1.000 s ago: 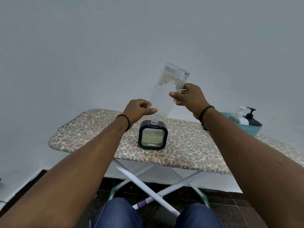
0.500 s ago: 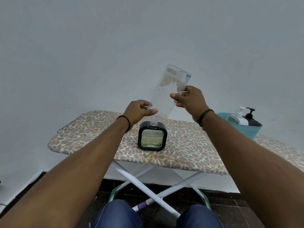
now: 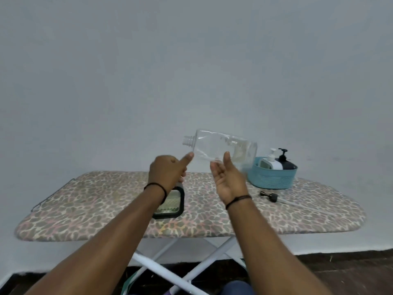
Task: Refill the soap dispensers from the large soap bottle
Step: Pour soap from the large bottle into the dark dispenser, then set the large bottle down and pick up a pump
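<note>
Your large soap bottle [image 3: 221, 149] is up in the air above the ironing board [image 3: 276, 211], lying nearly on its side with its open threaded neck pointing left and only a little residue near its base, so by the look of it the pour into the square black dispenser [image 3: 170, 204] is finished or paused. That dispenser sits on the board just under your left wrist, partly hidden by it. Your left hand [image 3: 168, 171] has its fingers curled and its thumb stretched up to touch the bottle's shoulder; whether it truly holds the bottle I cannot tell. Your right hand [image 3: 227, 177] is palm up with spread fingers, the tips resting under the bottle's belly, so this grip is loose. The next move likely calls for a firmer hold before you set the bottle down upright, then fetching the black pump top [image 3: 269, 196] lying on the board near the blue basket [image 3: 271, 178], which holds two more dispensers [image 3: 276, 163]. Mind drips from the neck.
</note>
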